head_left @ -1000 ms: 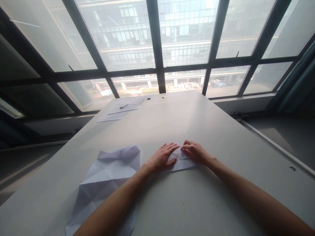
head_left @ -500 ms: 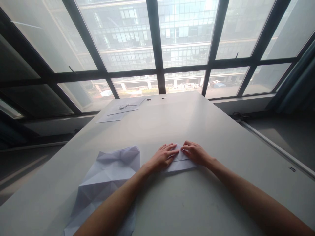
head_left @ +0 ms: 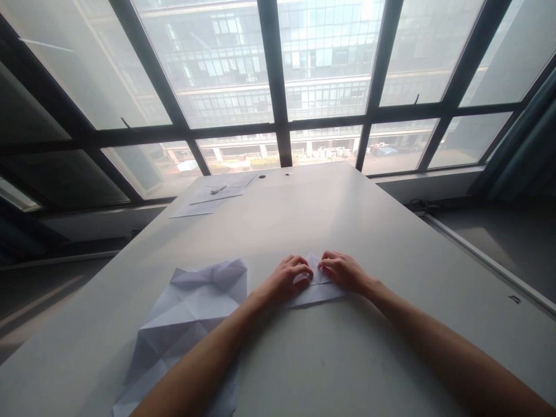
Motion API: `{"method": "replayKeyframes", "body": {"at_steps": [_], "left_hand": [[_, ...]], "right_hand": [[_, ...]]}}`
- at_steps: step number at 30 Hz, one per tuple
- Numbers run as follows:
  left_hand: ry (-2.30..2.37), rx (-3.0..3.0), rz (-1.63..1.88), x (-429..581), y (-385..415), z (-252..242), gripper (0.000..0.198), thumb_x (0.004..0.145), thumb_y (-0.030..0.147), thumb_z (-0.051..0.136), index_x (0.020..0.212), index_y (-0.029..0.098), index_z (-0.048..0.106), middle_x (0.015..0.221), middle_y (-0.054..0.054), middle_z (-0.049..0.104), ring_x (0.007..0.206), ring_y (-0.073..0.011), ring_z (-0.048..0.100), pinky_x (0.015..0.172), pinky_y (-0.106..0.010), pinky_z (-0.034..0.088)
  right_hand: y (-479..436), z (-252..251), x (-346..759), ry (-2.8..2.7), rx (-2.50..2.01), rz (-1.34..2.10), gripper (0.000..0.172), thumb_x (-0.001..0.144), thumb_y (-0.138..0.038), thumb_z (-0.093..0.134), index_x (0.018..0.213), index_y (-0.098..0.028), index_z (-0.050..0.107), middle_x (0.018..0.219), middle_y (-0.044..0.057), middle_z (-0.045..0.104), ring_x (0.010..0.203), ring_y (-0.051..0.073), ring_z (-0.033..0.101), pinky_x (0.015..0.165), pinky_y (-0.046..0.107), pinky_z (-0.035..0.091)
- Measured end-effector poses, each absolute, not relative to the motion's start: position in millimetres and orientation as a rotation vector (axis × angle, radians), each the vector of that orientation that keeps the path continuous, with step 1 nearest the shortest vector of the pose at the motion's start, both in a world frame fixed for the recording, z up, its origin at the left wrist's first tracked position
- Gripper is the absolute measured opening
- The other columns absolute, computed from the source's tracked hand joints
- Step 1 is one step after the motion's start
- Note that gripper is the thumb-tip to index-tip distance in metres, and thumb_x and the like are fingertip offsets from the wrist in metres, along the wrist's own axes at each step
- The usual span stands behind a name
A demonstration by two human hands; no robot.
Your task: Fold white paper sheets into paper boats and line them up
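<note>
- The left hand point(head_left: 283, 281) lies on the left part of a small folded paper point(head_left: 319, 291), palm down, with its fingers curled in and their tips pressing near the paper's upper middle.
- The right hand point(head_left: 346, 272) rests on the right part of the same paper, fingers bent, with the tips meeting the paper just beside those of the left hand.
- Grip: both hands are half curled and bear down on the paper. Whether either one pinches a flap between finger and thumb cannot be told from this angle.
- The folded paper lies flat on the pale desk point(head_left: 347, 208), near its middle and straight ahead of the person. Its lower edge shows between the two wrists, and a small point sticks up between the fingertips.
- A larger creased sheet point(head_left: 191, 313), opened out and marked with many fold lines, lies on the desk to the left, partly under the left forearm.
- At the far left corner of the desk are some loose sheets point(head_left: 204, 202) with a pen point(head_left: 218, 188) on top, well apart from the hands.
- Beyond the desk stands a large window point(head_left: 278, 87) with dark frames.
</note>
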State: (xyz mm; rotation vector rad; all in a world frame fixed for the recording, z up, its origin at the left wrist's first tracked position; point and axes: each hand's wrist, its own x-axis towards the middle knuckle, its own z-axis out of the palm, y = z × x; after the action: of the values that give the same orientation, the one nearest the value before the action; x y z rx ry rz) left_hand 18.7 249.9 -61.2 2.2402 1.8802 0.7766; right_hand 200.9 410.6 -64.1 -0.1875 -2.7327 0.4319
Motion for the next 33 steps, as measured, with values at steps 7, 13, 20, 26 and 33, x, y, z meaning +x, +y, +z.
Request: {"method": "replayKeyframes", "body": {"at_steps": [7,13,20,26,33], "left_hand": [[1.958,2.265,0.813,14.6,251.8,-65.8,0.014,0.094,0.024,0.061,0.099,0.028,0.073,0.109,-0.004,0.063,0.106,-0.0206,0.057,0.1,-0.037,0.045],[2.047,2.253,0.772,14.0,253.8,-65.1,0.02,0.097,0.028,0.055,0.101,0.028,0.074,0.103,-0.005,0.068,0.099,-0.0212,0.06,0.094,-0.038,0.047],[2.137,2.22,0.716,18.0,250.9,-61.2,0.037,0.092,0.046,0.061,0.124,0.027,0.064,0.125,-0.006,0.064,0.114,-0.025,0.059,0.11,-0.045,0.037],[2.078,2.258,0.72,10.2,251.9,-66.2,0.038,0.087,0.048,0.068,0.119,0.027,0.068,0.131,-0.006,0.063,0.119,-0.0265,0.057,0.109,-0.044,0.04],[2.105,2.221,0.738,9.1,253.3,-62.2,0.028,0.1,0.041,0.05,0.104,0.03,0.075,0.113,-0.003,0.071,0.106,-0.0219,0.064,0.099,-0.037,0.047]], "right_hand": [[409.4,-61.2,201.3,-2.69,-0.142,0.464,0.024,0.093,-0.012,0.053,0.096,-0.023,0.073,0.098,0.005,0.072,0.092,0.019,0.064,0.081,0.028,0.048],[410.0,-65.1,200.0,-2.651,-0.157,0.542,0.03,0.094,-0.011,0.048,0.107,-0.023,0.072,0.111,0.006,0.072,0.103,0.02,0.065,0.092,0.032,0.049],[410.9,-69.5,199.9,-2.672,-0.167,0.477,0.027,0.096,-0.029,0.053,0.117,-0.024,0.069,0.126,0.008,0.068,0.122,0.025,0.058,0.104,0.042,0.045],[409.5,-61.8,202.2,-2.69,-0.103,0.467,0.029,0.092,-0.041,0.062,0.116,-0.027,0.069,0.127,0.007,0.066,0.124,0.026,0.057,0.105,0.043,0.045],[418.5,-62.4,205.0,-2.667,-0.053,0.594,0.022,0.095,-0.038,0.058,0.108,-0.026,0.072,0.121,0.006,0.07,0.116,0.023,0.062,0.098,0.037,0.049]]}}
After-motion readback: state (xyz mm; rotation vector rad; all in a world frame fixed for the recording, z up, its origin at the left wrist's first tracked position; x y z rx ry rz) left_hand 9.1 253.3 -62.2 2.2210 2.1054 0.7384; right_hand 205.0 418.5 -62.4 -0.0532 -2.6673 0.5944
